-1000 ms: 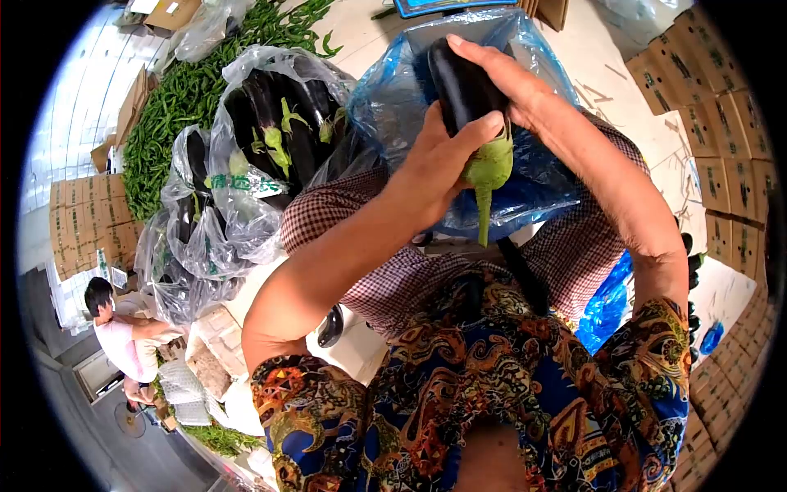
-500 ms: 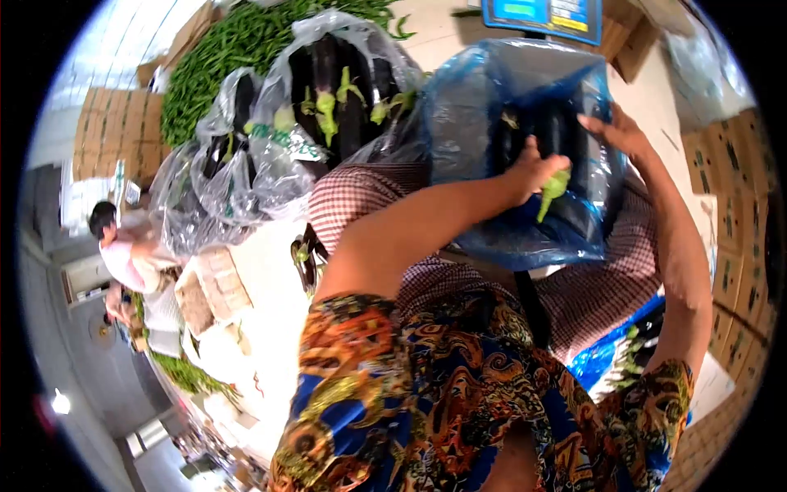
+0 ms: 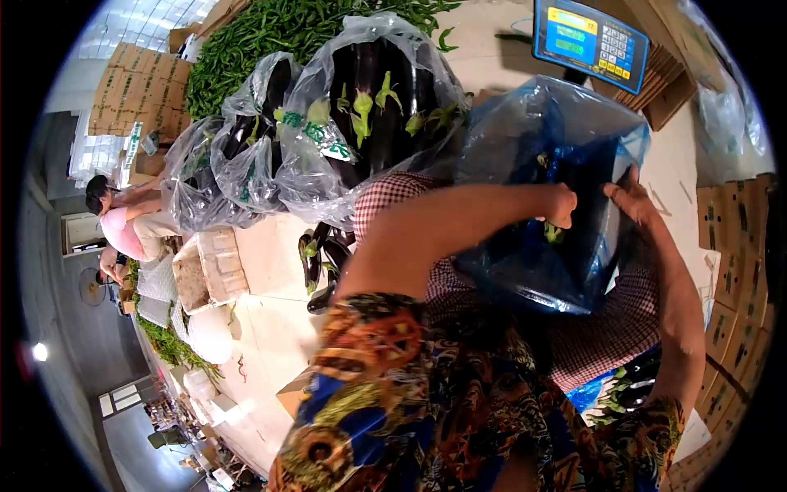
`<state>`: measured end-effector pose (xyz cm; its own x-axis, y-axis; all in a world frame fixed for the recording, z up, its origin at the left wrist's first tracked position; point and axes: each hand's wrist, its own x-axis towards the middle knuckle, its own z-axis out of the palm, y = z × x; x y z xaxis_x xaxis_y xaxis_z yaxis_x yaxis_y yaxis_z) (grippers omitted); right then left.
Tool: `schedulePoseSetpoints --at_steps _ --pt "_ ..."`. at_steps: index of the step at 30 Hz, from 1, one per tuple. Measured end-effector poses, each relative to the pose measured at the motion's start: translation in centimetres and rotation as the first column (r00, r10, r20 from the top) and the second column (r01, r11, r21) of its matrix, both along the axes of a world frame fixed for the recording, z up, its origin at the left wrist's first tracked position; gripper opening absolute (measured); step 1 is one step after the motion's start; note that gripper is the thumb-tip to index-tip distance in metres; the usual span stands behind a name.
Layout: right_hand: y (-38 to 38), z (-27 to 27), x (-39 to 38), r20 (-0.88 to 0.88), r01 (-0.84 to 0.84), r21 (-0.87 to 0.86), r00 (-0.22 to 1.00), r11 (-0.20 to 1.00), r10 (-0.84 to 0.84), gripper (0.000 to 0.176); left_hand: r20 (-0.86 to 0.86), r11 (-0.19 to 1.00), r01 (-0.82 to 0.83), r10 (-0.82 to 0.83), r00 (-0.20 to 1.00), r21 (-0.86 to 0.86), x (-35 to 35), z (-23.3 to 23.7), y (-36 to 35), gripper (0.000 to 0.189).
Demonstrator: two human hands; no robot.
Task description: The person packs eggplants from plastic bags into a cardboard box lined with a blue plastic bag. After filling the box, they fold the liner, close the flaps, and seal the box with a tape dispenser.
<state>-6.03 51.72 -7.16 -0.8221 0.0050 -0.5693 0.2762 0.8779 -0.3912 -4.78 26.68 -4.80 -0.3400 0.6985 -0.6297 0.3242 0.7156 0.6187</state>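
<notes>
Bagging, centre-right: L hand [image 3: 561, 205] curled on dark purple green-stemmed aubergine [image 3: 556, 234] inside translucent blue plastic bag [image 3: 533, 123], R hand [image 3: 633, 201] pinching its edge; next prob. needs gentle release.

You're looking over pale floor [image 3: 270, 328]; cardboard cartons [image 3: 135, 90] are lining the far side, a lamp [image 3: 37, 351] is glowing low.

The pale floor [image 3: 270, 320] carries clear bags of eggplants [image 3: 369, 107], a heap of green peppers [image 3: 279, 33] behind them, loose eggplants [image 3: 324, 262] and cardboard boxes [image 3: 139, 90].
</notes>
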Motion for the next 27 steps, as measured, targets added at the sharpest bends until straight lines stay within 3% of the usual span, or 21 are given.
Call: schedulePoseSetpoints --at_steps 2,3,4,5,6,7,8,9,11,13,15,18,20,21,22,23,25,27 --pt "0.0 0.2 0.1 0.032 0.040 -0.055 0.999 0.998 -0.038 0.118 -0.212 0.964 0.208 -0.171 0.962 0.165 -2.4 1.3 -2.4 0.037" --pt "0.3 0.3 0.3 0.050 0.094 -0.127 0.995 0.988 -0.088 0.111 -0.311 0.940 0.173 -0.077 0.947 0.294 -3.0 5.5 -5.4 0.036" --pt "0.8 0.4 0.5 0.074 0.149 -0.197 0.988 0.969 -0.137 0.105 -0.345 0.979 0.122 -0.060 0.937 0.162 -3.9 9.8 -7.8 0.038" --pt "1.5 0.2 0.5 0.103 0.206 -0.267 0.977 0.941 -0.185 0.100 -0.511 0.948 0.210 -0.061 0.857 0.238 -6.7 6.0 -10.8 0.036" --pt "6.3 -10.9 -1.4 0.376 0.500 -0.730 0.863 0.466 -0.338 0.094 -0.346 0.908 -0.322 0.403 0.847 0.269 -6.1 10.1 -14.2 0.030" --pt "8.6 -13.4 -2.0 0.308 0.393 -0.739 0.919 0.547 -0.245 0.099 -0.317 0.667 -0.548 0.734 0.601 0.505 -6.7 7.8 -18.1 0.028" --pt "10.1 -14.8 -2.5 0.240 0.276 -0.736 0.960 0.618 -0.143 0.104 -0.748 0.823 -0.380 0.553 0.366 0.423 -8.5 7.2 -21.8 0.032" --pt "10.1 -14.2 -2.5 0.178 0.211 -0.665 0.976 0.716 -0.123 0.108 -0.747 0.689 -0.642 0.610 0.264 0.336 -9.4 6.1 -25.4 0.041" --pt "7.9 -10.4 -1.7 0.063 0.155 -0.414 0.988 0.897 -0.141 0.116 -0.826 0.543 -0.737 0.562 -0.036 0.401 -9.3 2.9 -30.5 0.040" --pt "2.4 -2.2 0.0 -0.009 0.178 -0.192 0.983 0.965 -0.183 0.123 -0.830 0.420 -0.866 0.558 0.011 0.271 -9.4 1.5 -32.8 0.053" --pt "-1.5 4.6 0.9 -0.017 0.194 -0.099 0.980 0.976 -0.197 0.130 -0.835 0.342 -0.938 0.530 0.149 0.049 -9.6 1.8 -32.7 0.061" --pt "-0.9 4.0 0.9 -0.129 0.155 -0.103 0.977 0.983 -0.168 0.120 -0.805 0.307 -0.949 0.579 0.129 0.069 -10.5 1.7 -32.8 0.056" --pt "-0.4 4.3 0.3 -0.202 0.018 0.139 0.979 0.990 0.011 0.111 -0.777 0.343 -0.935 0.612 0.147 0.093 -10.5 2.6 -33.8 0.055" --pt "-0.1 4.8 0.2 -0.220 -0.042 0.260 0.970 0.965 0.102 0.107 -0.787 0.424 -0.894 0.596 0.156 0.145 -11.1 1.2 -36.0 0.053" --pt "-1.6 7.5 0.5 -0.245 -0.010 0.266 0.966 0.964 0.078 0.082 -0.513 0.294 -0.913 0.851 0.115 0.283 -10.8 0.5 -38.4 0.052" --pt "-1.3 8.3 0.8 -0.276 -0.007 0.170 0.960 0.985 0.055 0.077 -0.167 0.118 -0.925 0.984 0.060 0.362 -10.4 0.3 -39.9 0.052" --pt "-1.2 8.9 1.1 -0.337 -0.011 -0.032 0.941 0.999 -0.001 0.067 0.441 -0.021 -0.981 0.895 0.067 0.191 -4.7 9.2 -36.5 0.050" --pt "-2.0 9.5 1.5 -0.378 -0.008 -0.160 0.924 0.987 -0.054 0.057 0.604 -0.113 -0.973 0.796 0.033 0.203 0.0 11.9 -35.6 0.050"
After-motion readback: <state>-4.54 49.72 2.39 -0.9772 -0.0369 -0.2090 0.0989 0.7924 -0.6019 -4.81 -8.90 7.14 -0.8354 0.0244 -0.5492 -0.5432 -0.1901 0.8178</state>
